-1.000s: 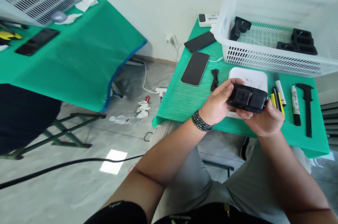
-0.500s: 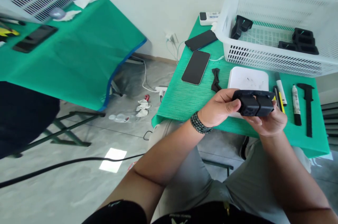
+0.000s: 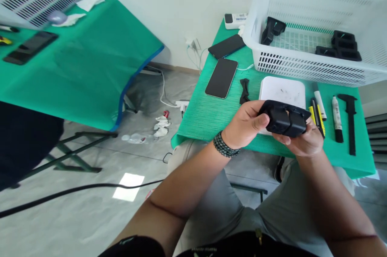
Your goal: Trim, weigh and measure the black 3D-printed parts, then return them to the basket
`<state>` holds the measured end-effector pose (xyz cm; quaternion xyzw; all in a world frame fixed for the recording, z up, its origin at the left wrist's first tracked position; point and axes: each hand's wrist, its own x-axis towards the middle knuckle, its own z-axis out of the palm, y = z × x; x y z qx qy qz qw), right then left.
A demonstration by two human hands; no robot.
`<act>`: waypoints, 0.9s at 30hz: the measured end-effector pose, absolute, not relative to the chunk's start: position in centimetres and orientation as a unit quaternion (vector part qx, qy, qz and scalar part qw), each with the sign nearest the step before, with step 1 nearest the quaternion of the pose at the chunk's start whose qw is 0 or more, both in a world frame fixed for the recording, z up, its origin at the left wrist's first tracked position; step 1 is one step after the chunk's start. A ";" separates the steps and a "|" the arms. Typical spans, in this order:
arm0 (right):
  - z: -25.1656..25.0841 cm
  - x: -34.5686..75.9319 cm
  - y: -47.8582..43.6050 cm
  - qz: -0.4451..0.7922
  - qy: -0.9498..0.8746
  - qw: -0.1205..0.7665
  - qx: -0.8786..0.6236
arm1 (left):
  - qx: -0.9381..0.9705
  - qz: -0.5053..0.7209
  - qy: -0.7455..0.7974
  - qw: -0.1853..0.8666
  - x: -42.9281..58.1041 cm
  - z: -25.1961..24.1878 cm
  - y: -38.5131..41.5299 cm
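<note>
A black moulded plastic part (image 3: 284,120) with two box-shaped sections and a flat rim is held up over the near edge of the green-covered table (image 3: 199,122). My left hand (image 3: 246,124) grips its left end, thumb pressed on the side facing me. At the other end my right hand (image 3: 308,140) is closed round it from below, its fingers partly hidden by the part. Behind the part lies a white square box (image 3: 282,89) with dark marks on top. A crumpled black strip (image 3: 244,89) rests left of that box.
Similar black parts (image 3: 344,45) lie in a white plastic basket (image 3: 308,67). To the right are a yellow-and-black cutter (image 3: 319,115), a marker (image 3: 338,120) and a black caliper (image 3: 351,124). Two phones (image 3: 222,78) lie on the left. Another green table (image 3: 90,59) stands further left.
The black part has tilted, its right end dropping slightly, and both hands have shifted a little left with it. The whole view has moved slightly.
</note>
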<state>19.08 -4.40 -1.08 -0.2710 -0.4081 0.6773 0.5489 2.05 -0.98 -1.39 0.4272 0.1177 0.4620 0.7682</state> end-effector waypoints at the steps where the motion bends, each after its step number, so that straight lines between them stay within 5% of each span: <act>1: -1.0 19.1 -4.4 0.671 -0.415 0.551 -0.271 | 0.430 0.451 0.112 0.774 2.0 -1.3 -1.2; 27: 0.2 20.7 -2.9 0.621 -0.477 0.544 -0.302 | 0.463 0.460 0.155 0.742 1.5 -2.5 0.5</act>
